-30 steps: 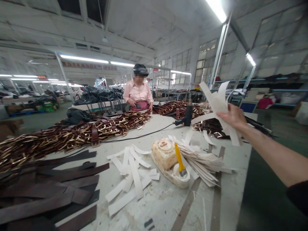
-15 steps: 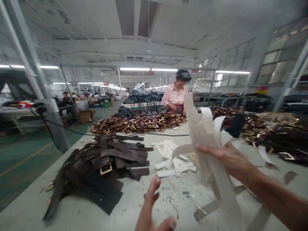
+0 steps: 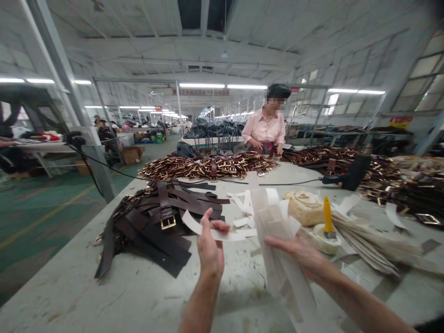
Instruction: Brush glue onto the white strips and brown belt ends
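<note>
Dark straps (image 3: 142, 229) lay left of centre. Near the middle of the frame, the left hand (image 3: 210, 247) curled its fingers at a white strip (image 3: 239, 235); whether it pinched the strip could not be told. Right of centre, the right hand (image 3: 301, 253) grasped a bundle of pale strips (image 3: 266, 215). They looked light, thin and springy, likely to fan or crease; mid-bundle seemed the surest hold, a strip's end the easiest pinch.

I see room for a hand above the yellow brush (image 3: 327, 217); fanned strips (image 3: 367, 240) obstruct its right, the right hand (image 3: 299, 252) with held strips (image 3: 272, 226) its left.
</note>
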`<move>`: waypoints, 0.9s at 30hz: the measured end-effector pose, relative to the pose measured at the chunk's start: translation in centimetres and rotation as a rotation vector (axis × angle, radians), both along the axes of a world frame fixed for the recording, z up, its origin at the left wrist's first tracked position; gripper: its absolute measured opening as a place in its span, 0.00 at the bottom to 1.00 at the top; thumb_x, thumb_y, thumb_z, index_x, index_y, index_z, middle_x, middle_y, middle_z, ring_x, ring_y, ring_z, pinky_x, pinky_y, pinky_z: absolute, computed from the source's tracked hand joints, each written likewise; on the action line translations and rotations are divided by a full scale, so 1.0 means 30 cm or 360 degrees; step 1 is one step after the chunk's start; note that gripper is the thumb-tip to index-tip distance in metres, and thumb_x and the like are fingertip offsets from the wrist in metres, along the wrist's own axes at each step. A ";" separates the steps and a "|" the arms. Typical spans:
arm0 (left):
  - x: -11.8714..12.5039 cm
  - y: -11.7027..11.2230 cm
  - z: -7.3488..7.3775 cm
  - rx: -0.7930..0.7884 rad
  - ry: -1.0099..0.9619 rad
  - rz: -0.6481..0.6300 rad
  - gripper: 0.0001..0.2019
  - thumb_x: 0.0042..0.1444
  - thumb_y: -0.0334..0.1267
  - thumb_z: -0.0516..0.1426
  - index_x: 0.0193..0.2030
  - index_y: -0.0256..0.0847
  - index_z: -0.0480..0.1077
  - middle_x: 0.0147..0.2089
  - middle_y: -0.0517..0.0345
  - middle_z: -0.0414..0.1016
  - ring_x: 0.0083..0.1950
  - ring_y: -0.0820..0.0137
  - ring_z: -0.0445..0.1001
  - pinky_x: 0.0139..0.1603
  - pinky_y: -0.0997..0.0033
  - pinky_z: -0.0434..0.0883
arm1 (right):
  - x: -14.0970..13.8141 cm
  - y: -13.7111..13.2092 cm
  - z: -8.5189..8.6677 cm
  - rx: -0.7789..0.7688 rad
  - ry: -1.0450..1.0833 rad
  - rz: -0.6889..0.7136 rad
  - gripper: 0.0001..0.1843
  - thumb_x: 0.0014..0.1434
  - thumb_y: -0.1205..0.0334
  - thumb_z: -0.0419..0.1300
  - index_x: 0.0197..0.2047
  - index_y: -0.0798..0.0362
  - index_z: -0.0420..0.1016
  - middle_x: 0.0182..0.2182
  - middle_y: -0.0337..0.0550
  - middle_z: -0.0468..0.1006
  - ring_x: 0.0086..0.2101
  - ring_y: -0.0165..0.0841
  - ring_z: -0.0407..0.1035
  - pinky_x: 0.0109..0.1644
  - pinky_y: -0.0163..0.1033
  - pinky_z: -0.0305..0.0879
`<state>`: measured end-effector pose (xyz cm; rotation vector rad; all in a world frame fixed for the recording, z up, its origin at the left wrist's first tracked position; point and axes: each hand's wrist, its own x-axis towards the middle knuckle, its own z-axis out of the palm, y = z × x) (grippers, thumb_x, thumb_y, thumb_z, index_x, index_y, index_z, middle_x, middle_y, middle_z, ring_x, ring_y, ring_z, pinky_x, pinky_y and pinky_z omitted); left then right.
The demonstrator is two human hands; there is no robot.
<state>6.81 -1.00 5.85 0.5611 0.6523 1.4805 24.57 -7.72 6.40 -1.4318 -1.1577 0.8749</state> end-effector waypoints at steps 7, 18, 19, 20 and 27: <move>0.114 -0.046 -0.115 0.0164 0.0558 -0.0568 0.35 0.38 0.55 0.65 0.50 0.35 0.67 0.41 0.50 0.75 0.36 0.70 0.73 0.32 0.79 0.67 | 0.008 0.073 0.001 0.0095 -0.0495 0.0233 0.20 0.49 0.48 0.59 0.40 0.52 0.75 0.39 0.45 0.78 0.42 0.44 0.70 0.50 0.47 0.66; 0.196 -0.028 -0.210 -0.0369 0.0223 -0.0158 0.19 0.46 0.44 0.63 0.41 0.33 0.71 0.42 0.45 0.77 0.46 0.60 0.75 0.49 0.68 0.70 | -0.111 0.108 -0.201 0.0166 -0.1010 0.0314 0.34 0.47 0.63 0.55 0.59 0.57 0.61 0.56 0.58 0.64 0.57 0.50 0.56 0.59 0.59 0.49; 0.190 -0.020 -0.215 -0.0470 0.0198 -0.0104 0.16 0.48 0.42 0.62 0.39 0.33 0.72 0.40 0.45 0.77 0.43 0.61 0.76 0.45 0.68 0.71 | -0.113 0.103 -0.202 0.0183 -0.1004 0.0356 0.34 0.48 0.62 0.56 0.60 0.55 0.61 0.59 0.56 0.61 0.58 0.48 0.54 0.60 0.57 0.49; 0.185 -0.013 -0.218 -0.0553 0.0172 -0.0064 0.14 0.49 0.41 0.61 0.38 0.32 0.72 0.37 0.46 0.78 0.39 0.62 0.77 0.41 0.68 0.72 | -0.113 0.098 -0.202 0.0201 -0.0987 0.0398 0.35 0.49 0.60 0.58 0.61 0.54 0.60 0.61 0.54 0.58 0.59 0.45 0.52 0.62 0.54 0.48; 0.175 -0.019 -0.212 -0.0594 -0.0063 -0.0082 0.09 0.47 0.36 0.59 0.33 0.31 0.73 0.32 0.49 0.77 0.31 0.65 0.76 0.33 0.71 0.71 | -0.079 0.056 -0.199 0.0275 -0.0796 0.0441 0.28 0.59 0.50 0.53 0.61 0.50 0.60 0.62 0.47 0.58 0.61 0.37 0.51 0.64 0.47 0.50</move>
